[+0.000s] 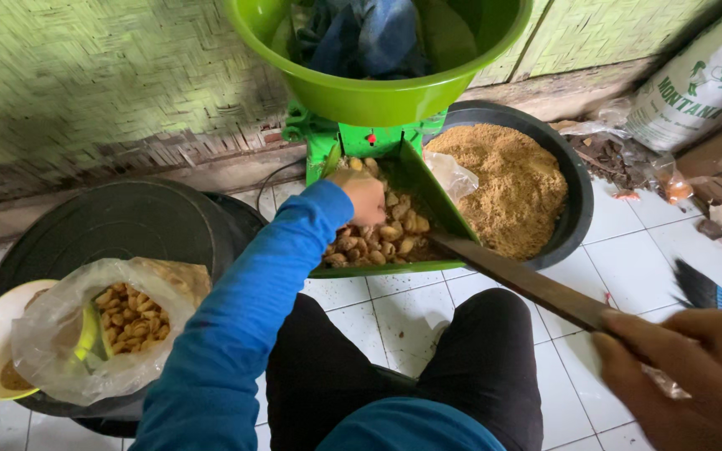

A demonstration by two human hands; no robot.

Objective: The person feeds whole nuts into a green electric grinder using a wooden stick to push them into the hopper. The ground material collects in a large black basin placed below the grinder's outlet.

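The left hand [363,196] is pressing into lumpy tan chunks [382,238] in the green chute [436,205], its grip curled down among them; whether it is pinching any cannot be told. The right hand [695,376] is closing its grip around a long flat blade [528,284], whose tip is lying against the chute's edge, just right of the left grip. The blade could be nicking those fingers if either hand slips. Coarse brown meal [511,184] is filling the black basin [574,167] beyond.
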